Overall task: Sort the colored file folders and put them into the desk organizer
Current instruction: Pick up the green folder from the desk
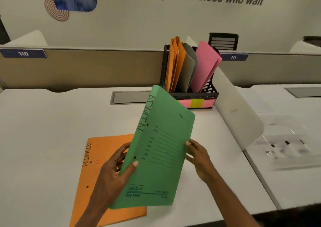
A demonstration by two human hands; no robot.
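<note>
- Both my hands hold the green paper file folder above the white surface: left hand pinching its spine side, right hand fingers gripping the opposite edge.
- Its long axis points toward the black mesh desk organizer ahead, which is nearer my right hand.

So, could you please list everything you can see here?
green folder: one, green, held above the desk
loose orange folder: one, orange, flat on desk
organizer: one, black, back of desk
filed orange folders: at least two, orange, organizer's left
grey folder: one, grey, organizer's middle
pink folder: at least one, pink, organizer's right
labels: strip, pink and yellow, organizer's front
divider: one, white, right of organizer
left hand: one, grips green folder's left edge
right hand: one, holds its right edge
</note>
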